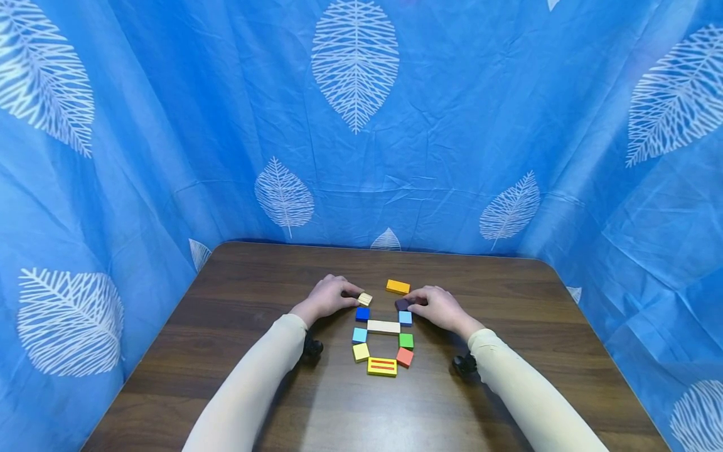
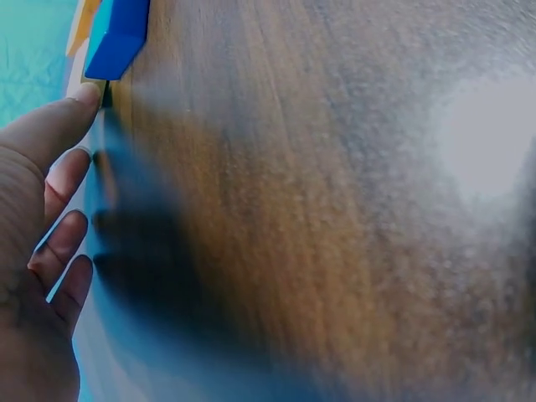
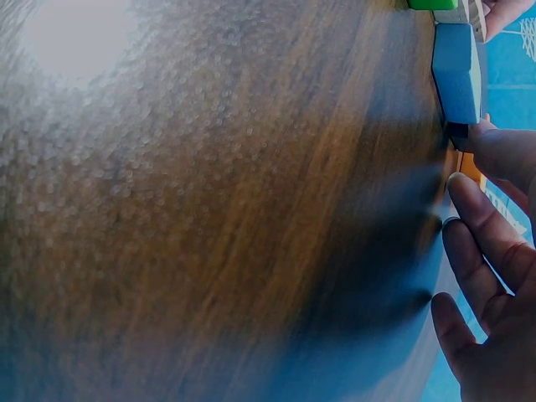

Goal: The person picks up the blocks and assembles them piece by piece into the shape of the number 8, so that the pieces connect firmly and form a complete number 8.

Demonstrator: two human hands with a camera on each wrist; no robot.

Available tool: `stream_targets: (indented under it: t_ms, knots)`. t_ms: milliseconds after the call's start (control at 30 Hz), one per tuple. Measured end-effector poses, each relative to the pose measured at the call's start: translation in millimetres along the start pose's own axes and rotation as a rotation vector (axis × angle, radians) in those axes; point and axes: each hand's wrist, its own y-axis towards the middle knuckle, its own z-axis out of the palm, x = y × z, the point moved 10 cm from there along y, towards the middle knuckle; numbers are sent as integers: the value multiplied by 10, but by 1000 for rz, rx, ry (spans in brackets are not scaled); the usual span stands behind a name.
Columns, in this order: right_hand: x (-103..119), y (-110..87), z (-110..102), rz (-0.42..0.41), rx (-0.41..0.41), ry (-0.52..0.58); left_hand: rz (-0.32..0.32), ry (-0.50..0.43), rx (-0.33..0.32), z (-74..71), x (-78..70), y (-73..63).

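My left hand (image 1: 329, 297) has its thumb and index finger at a small pale wooden block with dark lines (image 1: 365, 299), pinching it at the table. Close in front of that block lies a dark blue block (image 1: 363, 314), also large in the left wrist view. Across from it, my right hand (image 1: 437, 306) pinches a dark purple block (image 1: 401, 304) between thumb and index finger. A light blue block (image 3: 457, 74) sits right beside it. In both wrist views the other fingers are spread loosely, and the held blocks are mostly hidden.
An orange block (image 1: 398, 287) lies at the back. A long cream block (image 1: 383, 327) bridges two side rows with light blue (image 1: 359, 336), pale yellow (image 1: 361, 353), green (image 1: 406, 341) and red (image 1: 404, 358) blocks. A red-striped yellow block (image 1: 382, 366) lies nearest on the brown table (image 1: 237, 276).
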Motion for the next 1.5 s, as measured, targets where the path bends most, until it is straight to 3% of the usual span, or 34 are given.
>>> stream_targets:
  t_ms: [733,1500]
  knots:
    - [2,10,26,-4,-5,9,36,41,60,73,-33,38]
    - [-7,-1,8,9,0,13,52,41,56,62,-51,33]
